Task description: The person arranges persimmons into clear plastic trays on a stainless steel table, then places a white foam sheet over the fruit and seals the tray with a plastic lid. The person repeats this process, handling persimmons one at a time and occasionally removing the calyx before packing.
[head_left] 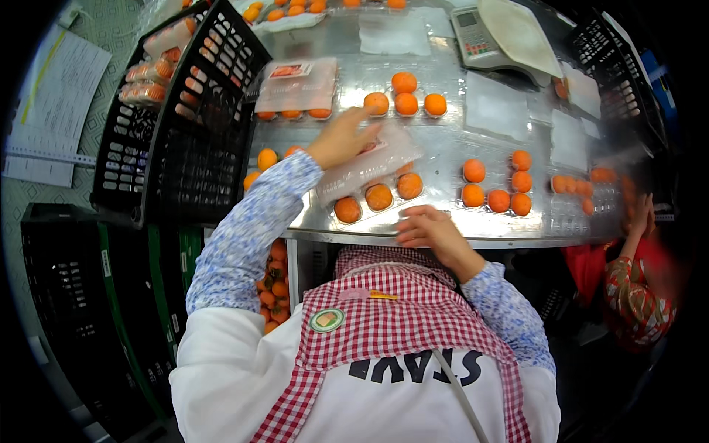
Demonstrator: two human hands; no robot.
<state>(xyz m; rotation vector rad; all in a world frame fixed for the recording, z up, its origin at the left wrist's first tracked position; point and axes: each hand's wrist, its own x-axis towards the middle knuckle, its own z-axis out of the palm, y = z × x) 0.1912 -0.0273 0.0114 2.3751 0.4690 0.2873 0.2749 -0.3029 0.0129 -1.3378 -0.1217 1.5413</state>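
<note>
- The right hand (436, 232) is empty, fingers loosely spread, beside the front edge of the metal table (354, 237); a careless sweep could nudge the nearest fruit.
- The front row of oranges (379, 196) sits between the hands, close to that edge; a hard pull toward the body might bring fruit off the table.
- To the right, an open tray (497, 171) is only partly filled; a bump could set its oranges rolling into the gap.
- The pack (388, 158) holding that front row lies askew under the left hand; uneven pressure could crease its pale cover or bruise fruit.
- The left hand (343, 140) is partly open over the cover; whether it pinches it, I cannot tell.
- Beyond its fingers, uncovered oranges (406, 104) could be knocked by overreaching.
</note>
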